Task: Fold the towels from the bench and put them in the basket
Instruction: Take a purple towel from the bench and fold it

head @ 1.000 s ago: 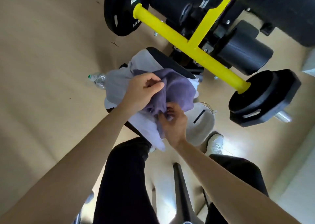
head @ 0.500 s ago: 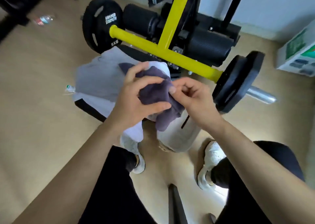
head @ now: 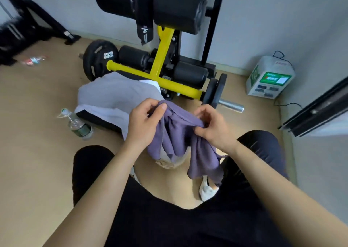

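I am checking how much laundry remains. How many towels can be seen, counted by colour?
Purple towel, held in left hand and right hand: 1
Grey towel on the bench: 1
White towel beneath it: 1
Total: 3

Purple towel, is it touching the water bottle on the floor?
Apart. In the head view the purple towel hangs from both hands, and bare floor separates it from the water bottle off to the left.

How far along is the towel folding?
Early on. Nothing looks folded yet; the basket is mostly hidden. In hand: the left hand and right hand hold the purple towel by its top edge, unfolded. Left: grey and white towels draped over the bench.
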Motion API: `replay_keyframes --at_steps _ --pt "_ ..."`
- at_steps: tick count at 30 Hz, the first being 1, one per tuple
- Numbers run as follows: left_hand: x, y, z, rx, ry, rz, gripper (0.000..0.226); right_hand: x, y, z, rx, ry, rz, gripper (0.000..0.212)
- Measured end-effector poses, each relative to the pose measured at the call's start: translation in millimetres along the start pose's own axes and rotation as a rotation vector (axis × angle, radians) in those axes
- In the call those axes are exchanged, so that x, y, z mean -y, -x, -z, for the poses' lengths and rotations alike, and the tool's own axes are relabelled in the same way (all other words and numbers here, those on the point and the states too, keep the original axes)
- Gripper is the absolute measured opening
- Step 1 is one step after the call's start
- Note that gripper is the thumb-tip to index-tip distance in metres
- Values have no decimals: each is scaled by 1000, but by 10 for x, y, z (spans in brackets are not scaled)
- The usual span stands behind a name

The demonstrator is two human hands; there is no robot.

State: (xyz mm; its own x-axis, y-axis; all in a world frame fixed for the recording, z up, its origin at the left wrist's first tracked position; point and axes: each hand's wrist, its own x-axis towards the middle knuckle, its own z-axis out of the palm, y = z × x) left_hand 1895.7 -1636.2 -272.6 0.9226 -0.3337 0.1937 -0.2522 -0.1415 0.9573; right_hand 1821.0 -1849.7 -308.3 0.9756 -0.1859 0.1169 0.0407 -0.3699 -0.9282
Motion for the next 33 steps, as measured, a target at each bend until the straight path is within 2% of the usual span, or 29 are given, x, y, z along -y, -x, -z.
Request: replay_keyframes --at_steps 5,13,18,21,26,29,33 --pt "65 27 180 -44 -39 31 19 -304 272 62 -69 11 -117 17" --pt "221 -83 272 -148 -150 7 14 -768 180 -21 -37 12 -160 3" --pt "390 -114 280 -208 -181 8 16 -959 76 -46 -66 39 -251 8" --pt "545 -96 270 -201 -232 4 17 -937 -20 -33 -109 -70 -297 10" --pt "705 -48 200 -105 -460 -107 14 -698 -177 39 -79 -244 -176 16" --pt "712 54 27 -85 -305 30 2 -610 -205 46 -27 -223 -118 13" --pt "782 171 -220 26 -167 120 35 -645 -168 -35 29 -98 -69 8"
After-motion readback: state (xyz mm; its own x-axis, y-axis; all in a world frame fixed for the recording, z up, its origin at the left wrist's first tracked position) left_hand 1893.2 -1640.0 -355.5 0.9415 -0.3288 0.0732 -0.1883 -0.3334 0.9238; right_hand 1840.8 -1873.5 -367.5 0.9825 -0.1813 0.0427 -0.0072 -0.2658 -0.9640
